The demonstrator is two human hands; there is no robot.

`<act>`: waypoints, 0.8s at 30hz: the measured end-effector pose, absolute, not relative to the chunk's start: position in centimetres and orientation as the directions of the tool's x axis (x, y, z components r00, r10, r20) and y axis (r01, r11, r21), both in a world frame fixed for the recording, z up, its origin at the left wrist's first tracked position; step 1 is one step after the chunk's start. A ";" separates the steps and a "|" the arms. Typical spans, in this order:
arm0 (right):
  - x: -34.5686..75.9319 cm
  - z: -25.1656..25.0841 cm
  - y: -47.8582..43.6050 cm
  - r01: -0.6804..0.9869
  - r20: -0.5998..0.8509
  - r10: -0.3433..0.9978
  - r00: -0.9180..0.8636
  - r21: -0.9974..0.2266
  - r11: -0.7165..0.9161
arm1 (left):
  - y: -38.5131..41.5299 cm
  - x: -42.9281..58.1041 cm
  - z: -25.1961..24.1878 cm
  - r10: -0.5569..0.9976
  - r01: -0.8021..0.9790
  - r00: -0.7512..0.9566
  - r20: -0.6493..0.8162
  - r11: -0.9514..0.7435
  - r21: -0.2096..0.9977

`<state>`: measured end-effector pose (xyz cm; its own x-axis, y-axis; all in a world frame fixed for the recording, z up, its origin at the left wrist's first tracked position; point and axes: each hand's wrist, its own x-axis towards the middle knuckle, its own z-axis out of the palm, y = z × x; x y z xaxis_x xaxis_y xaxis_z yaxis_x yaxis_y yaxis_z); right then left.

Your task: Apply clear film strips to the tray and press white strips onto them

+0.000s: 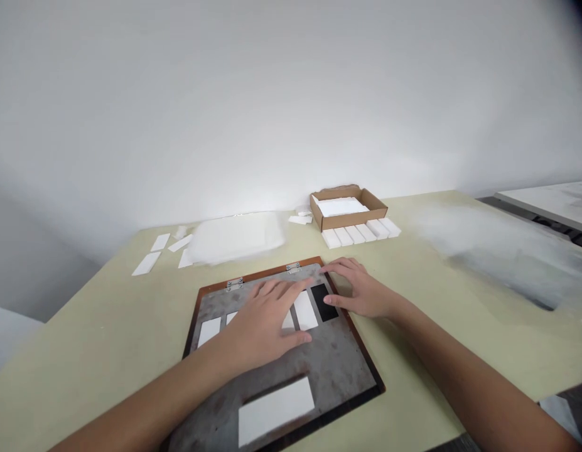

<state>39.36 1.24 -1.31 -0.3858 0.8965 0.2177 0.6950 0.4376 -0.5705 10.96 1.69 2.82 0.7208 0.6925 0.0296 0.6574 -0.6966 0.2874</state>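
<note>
A hinged board with a grey metal plate (338, 358) and a brown-orange rim lies in front of me. White rectangular pieces (306, 310) show in its row of rectangular openings, partly hidden under my left hand. The rightmost opening (324, 302) is dark. Toward the near edge is a larger white rectangle (276, 409). My left hand (272, 317) lies over the row with its fingers spread and nothing in its grasp. At the right rim, beside the dark opening, my right hand (355, 289) has thumb and fingers apart, holding nothing.
Behind the board stands a cardboard box (354, 220) with white sheets inside and a row of white blocks (361, 233) before it. Loose white strips (147, 263) lie at the back left of the yellowish table (83, 351). Two areas are blurred. Another table (554, 201) is at right.
</note>
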 end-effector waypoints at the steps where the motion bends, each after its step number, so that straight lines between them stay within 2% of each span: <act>1: 39.2 -1.2 1.1 0.687 0.212 0.888 -0.407 -0.570 0.451 | 1.7 10.8 2.8 0.694 0.658 0.719 0.033 -0.696 0.287; 5: 38.5 -0.8 0.6 0.663 0.193 0.850 -0.490 -0.551 0.507 | 1.7 10.6 2.8 0.707 0.672 0.707 0.031 -0.684 0.285; 13: 37.4 -0.7 0.0 0.661 0.199 0.815 -0.544 -0.498 0.562 | 1.8 10.8 2.5 0.719 0.681 0.693 0.039 -0.672 0.290; 24: 37.1 -0.6 -0.2 0.663 0.206 0.813 -0.544 -0.488 0.567 | 1.8 11.0 2.2 0.715 0.673 0.697 0.056 -0.680 0.292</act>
<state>37.10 -0.18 -0.59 -0.5441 0.8134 0.2058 0.6631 0.5672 -0.4885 11.03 1.78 2.24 0.6974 0.7145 0.0559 0.6730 -0.6797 0.2916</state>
